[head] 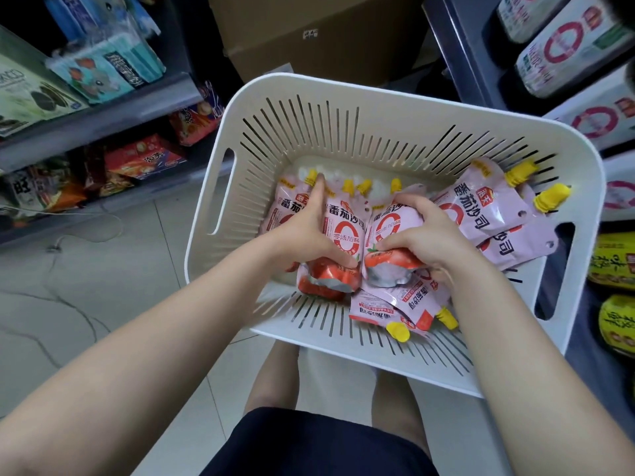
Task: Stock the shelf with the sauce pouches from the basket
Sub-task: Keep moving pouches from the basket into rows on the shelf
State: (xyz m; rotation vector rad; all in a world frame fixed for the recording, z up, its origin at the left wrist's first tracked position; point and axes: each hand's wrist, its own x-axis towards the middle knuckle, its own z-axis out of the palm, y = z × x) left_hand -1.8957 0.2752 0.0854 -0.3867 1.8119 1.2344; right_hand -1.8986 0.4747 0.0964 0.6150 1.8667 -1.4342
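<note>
Forearms point(165, 338) reach into the white basket point(343, 85), left hand point(305, 231) and right hand point(426, 238) each with fingers point(410, 204) clamped round sauce pouches point(343, 231) at its middle; a firm, low grip should stop slippery packs sliding.

Soft, even light falls on the white basket point(309, 84) and pale floor tiles point(103, 276) — shadows are faint. The shelves point(103, 123) recede into dimness at the upper corners. Glare flecks the foil of the sauce pouches point(343, 231). Wide-angle bending curves the side edges — packages point(563, 53) there smear.
</note>
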